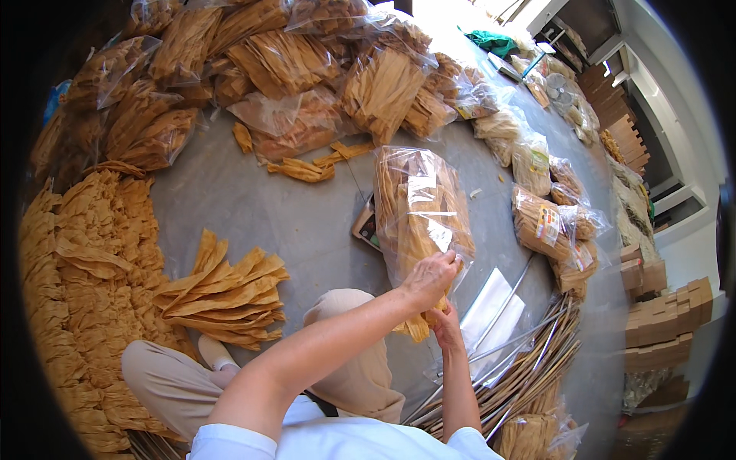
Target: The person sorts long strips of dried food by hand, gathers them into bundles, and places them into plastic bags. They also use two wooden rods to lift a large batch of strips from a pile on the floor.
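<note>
Right hand (pixel 446 326) mostly hidden behind the clear bag (pixel 420 215) bottom and the strips inside; its grip can't be told. Left hand (pixel 429 280) fingertips lost in bag glare. Bag labels (pixel 547 224) too small to tell. Far shelves (pixel 613 107) blurred.

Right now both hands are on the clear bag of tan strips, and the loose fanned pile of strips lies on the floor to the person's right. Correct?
Not quite. In the head view both the left hand and right hand are on the clear bag of tan strips, but the loose fanned pile lies on the floor to the person's left, not right.
</note>
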`<state>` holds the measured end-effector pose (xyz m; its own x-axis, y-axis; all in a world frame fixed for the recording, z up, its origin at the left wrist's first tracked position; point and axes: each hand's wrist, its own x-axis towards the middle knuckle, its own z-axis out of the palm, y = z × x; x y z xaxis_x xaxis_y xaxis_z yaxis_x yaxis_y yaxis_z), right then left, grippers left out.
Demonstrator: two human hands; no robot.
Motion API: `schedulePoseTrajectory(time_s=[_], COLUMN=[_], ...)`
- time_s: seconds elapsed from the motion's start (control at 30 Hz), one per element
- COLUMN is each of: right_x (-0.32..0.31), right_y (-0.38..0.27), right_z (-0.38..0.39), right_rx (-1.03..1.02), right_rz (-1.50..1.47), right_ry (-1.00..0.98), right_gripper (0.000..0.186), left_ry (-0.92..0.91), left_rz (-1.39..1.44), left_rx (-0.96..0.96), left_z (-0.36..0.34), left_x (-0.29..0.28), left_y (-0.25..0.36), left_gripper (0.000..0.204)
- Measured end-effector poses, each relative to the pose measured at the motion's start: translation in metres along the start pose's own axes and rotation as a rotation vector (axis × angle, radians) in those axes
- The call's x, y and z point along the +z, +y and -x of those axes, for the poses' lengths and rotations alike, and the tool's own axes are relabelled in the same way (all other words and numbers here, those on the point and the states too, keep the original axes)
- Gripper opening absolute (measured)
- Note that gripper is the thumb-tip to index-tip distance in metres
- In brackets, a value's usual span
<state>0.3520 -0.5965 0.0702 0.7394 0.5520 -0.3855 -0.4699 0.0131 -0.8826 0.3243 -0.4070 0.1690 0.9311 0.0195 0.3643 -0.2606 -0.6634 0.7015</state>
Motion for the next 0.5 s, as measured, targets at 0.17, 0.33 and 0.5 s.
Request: schedulePoseTrajectory(time_s=[0.17,0.33,0.5], right_x=[0.014,-0.03,0.001], right_y=[-0.026,-0.013,-0.032], right_z=[-0.054,-0.137,-0.155], right_rx=[-0.164,-0.239,-0.208], right_rz=[-0.267,-0.298,-0.226], right_ry=[0.255,-0.143,-0.057], right_gripper=[0.036,0.032,0.032], left_ry=[0.108,0.028,-0.01], left_rz=[-0.023,-0.053,-0.068], left_rx=[0.216,0.242,0.22], left_z=[0.008,0.007,0.008], left_x=[0.011,0.011,0.005], left_y=[-0.004,-0.004,0.0], left_gripper=[0.028,0.031,0.038])
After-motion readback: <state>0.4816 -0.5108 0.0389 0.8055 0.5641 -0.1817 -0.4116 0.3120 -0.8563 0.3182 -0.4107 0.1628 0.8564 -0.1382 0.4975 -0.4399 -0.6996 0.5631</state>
